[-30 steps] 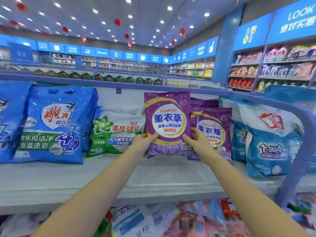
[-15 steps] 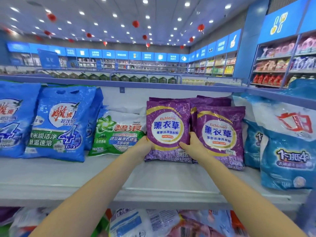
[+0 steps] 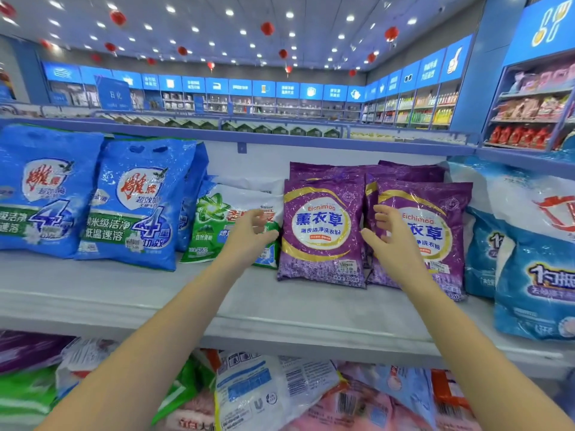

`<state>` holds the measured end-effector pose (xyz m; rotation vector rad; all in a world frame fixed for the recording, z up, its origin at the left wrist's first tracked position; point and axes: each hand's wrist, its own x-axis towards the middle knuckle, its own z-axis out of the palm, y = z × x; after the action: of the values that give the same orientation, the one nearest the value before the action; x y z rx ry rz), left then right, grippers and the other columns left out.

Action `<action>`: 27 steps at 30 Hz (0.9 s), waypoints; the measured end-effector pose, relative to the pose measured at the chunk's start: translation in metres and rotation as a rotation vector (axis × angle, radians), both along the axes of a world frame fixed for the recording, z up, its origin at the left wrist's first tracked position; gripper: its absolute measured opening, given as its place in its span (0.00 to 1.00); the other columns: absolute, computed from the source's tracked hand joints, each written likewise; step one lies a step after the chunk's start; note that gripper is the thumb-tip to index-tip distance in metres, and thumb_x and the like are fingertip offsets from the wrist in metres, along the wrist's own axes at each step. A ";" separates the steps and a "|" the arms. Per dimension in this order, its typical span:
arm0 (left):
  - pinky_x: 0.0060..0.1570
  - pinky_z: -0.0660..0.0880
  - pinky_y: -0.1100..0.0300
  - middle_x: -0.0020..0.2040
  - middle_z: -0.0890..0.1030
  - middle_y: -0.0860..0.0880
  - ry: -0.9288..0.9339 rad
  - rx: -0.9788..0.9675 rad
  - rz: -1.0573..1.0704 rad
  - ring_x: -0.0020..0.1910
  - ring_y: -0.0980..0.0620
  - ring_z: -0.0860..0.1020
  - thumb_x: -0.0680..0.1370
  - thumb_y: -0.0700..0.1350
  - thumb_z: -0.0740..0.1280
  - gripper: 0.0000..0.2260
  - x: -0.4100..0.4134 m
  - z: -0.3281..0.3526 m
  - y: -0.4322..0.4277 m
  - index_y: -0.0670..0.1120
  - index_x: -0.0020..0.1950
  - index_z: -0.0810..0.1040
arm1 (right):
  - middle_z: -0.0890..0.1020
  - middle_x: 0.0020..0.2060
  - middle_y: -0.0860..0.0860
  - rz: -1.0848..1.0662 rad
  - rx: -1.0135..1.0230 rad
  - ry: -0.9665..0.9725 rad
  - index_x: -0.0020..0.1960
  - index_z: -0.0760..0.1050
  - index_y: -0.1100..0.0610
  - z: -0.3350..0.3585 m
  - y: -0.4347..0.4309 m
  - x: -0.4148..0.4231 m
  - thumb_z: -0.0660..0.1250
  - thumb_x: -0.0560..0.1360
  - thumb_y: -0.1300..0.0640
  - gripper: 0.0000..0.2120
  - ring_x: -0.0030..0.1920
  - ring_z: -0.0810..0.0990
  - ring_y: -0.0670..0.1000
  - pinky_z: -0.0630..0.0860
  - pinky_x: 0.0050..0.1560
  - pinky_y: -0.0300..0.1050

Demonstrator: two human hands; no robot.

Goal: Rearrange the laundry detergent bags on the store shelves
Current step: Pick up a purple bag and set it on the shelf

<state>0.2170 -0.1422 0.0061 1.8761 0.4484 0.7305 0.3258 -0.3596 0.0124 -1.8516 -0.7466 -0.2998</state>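
A purple detergent bag (image 3: 322, 231) stands upright on the white shelf (image 3: 217, 306), leaning back against more purple bags. A second purple bag (image 3: 435, 225) stands to its right. My left hand (image 3: 249, 237) hovers just left of the front purple bag, fingers loosely curled, holding nothing. On the other side of that bag, my right hand (image 3: 389, 234) is apart from it with fingers spread, in front of the second bag. A green and white bag (image 3: 217, 222) lies behind my left hand.
Large blue bags (image 3: 137, 200) fill the shelf's left part. Blue and white bags (image 3: 535, 262) crowd the right end. The lower shelf holds mixed bags (image 3: 273, 396). A blue rail (image 3: 280, 138) runs above the bags. Bare shelf lies in front of the bags.
Both hands gripped the front purple bag and set it down on the shelf; now they have let go and pulled slightly apart from it.
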 end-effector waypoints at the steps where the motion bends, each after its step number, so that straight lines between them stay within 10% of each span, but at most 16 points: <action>1: 0.48 0.71 0.62 0.60 0.75 0.48 -0.033 0.005 0.006 0.57 0.53 0.75 0.75 0.41 0.69 0.23 -0.016 0.003 0.003 0.45 0.70 0.68 | 0.75 0.57 0.47 0.014 0.041 -0.033 0.65 0.69 0.54 0.003 -0.005 -0.007 0.66 0.76 0.60 0.18 0.59 0.74 0.48 0.70 0.57 0.40; 10: 0.48 0.77 0.67 0.43 0.85 0.50 -0.354 0.088 0.165 0.44 0.56 0.83 0.76 0.36 0.65 0.09 -0.221 0.006 0.031 0.50 0.48 0.80 | 0.81 0.32 0.48 0.433 0.290 -0.062 0.41 0.80 0.47 0.012 0.007 -0.099 0.61 0.79 0.61 0.14 0.31 0.77 0.45 0.75 0.35 0.34; 20: 0.34 0.76 0.71 0.36 0.83 0.52 -0.425 0.100 0.684 0.34 0.59 0.80 0.71 0.57 0.67 0.09 -0.479 -0.039 0.080 0.54 0.44 0.83 | 0.77 0.27 0.49 0.730 0.296 0.162 0.43 0.81 0.50 -0.028 0.134 -0.246 0.66 0.63 0.28 0.26 0.28 0.74 0.45 0.75 0.32 0.33; 27: 0.28 0.72 0.69 0.31 0.80 0.52 -0.430 0.099 0.872 0.28 0.57 0.76 0.62 0.72 0.69 0.24 -0.633 -0.052 0.133 0.53 0.41 0.83 | 0.75 0.24 0.48 0.900 0.330 0.257 0.41 0.80 0.52 -0.054 0.258 -0.379 0.64 0.72 0.43 0.13 0.24 0.72 0.45 0.69 0.26 0.31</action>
<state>-0.4161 -0.0093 -0.0461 1.4988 0.9721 1.7110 -0.0529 -0.1011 -0.0415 -1.0728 -1.1767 0.3708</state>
